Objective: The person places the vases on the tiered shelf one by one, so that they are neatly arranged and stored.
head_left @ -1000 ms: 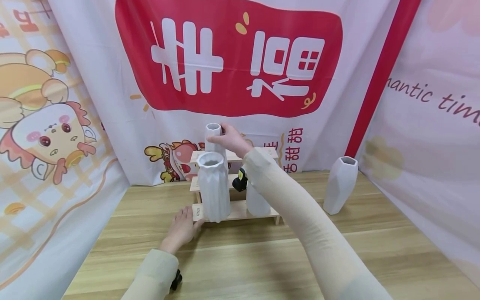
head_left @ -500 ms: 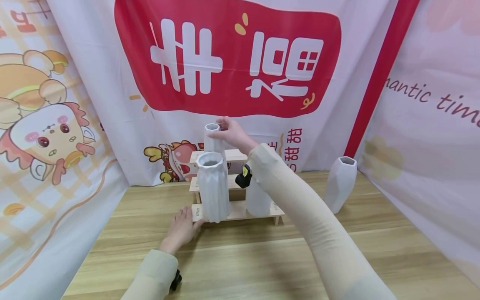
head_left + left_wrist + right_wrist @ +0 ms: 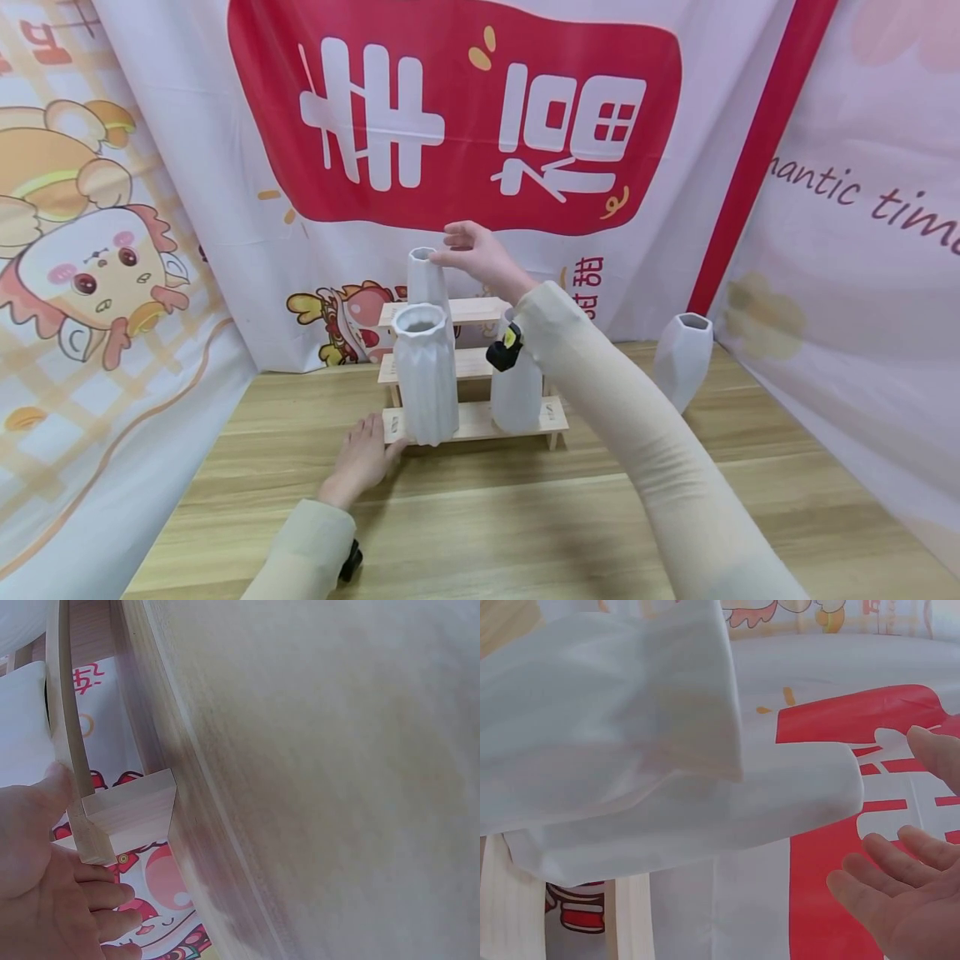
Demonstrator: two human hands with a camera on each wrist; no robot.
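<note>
A three-step wooden display stand (image 3: 476,421) bears white vases. On its bottom step stand a large ribbed vase (image 3: 427,383) and, to the right, another white vase (image 3: 516,392) partly hidden by my right arm. A narrow vase (image 3: 427,285) rises upright behind the ribbed one, its lower part hidden. My right hand (image 3: 489,260) is beside the narrow vase's rim; in the right wrist view its fingers (image 3: 889,870) are spread apart from the vase, with nothing between them. My left hand (image 3: 362,460) grips the bottom step's left end, thumb (image 3: 56,787) on one side and fingers on the other.
A faceted white vase (image 3: 684,358) stands on the wood-grain table (image 3: 510,525) to the right, partly behind my right sleeve. Printed cloth (image 3: 465,125) hangs close behind the stand and along both sides.
My right hand has let go of the narrow vase and moved up and to the right of its rim, fingers opening. The vase stays standing. My left hand has not moved.
</note>
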